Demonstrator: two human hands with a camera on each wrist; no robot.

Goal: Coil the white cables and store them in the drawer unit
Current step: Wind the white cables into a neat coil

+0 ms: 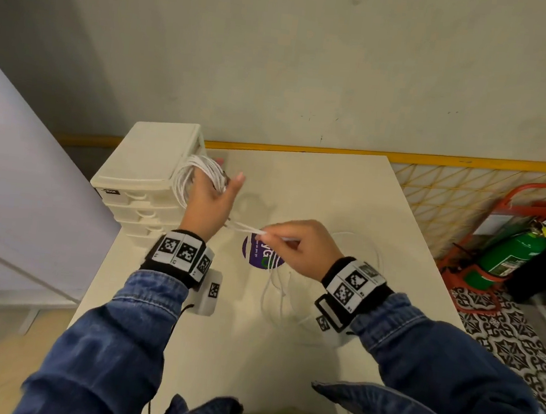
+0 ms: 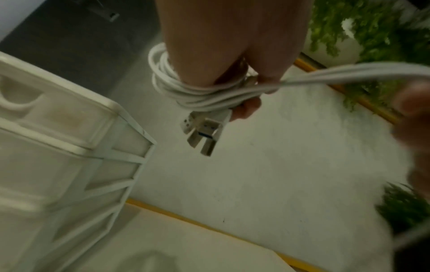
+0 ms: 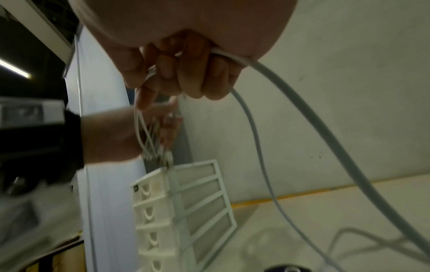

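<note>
White cables are wound in several loops [image 1: 197,172] around my left hand [image 1: 210,197], which is raised beside the top of the cream drawer unit [image 1: 147,173]. In the left wrist view the coil [image 2: 197,93] wraps the hand and USB plugs [image 2: 204,132] hang below the fingers. A taut bundle of strands [image 1: 246,227] runs from the coil to my right hand [image 1: 289,245], which pinches it between thumb and curled fingers [image 3: 184,73]. Loose cable [image 1: 276,291] trails from that hand onto the white table [image 1: 333,193]. The unit's drawers [image 3: 151,211] look closed.
A round purple sticker [image 1: 259,256] lies on the table under the hands. A green fire extinguisher [image 1: 508,258] on a red stand stands on the floor at right, by a yellow grid panel [image 1: 451,198]. A white partition [image 1: 13,196] is at left.
</note>
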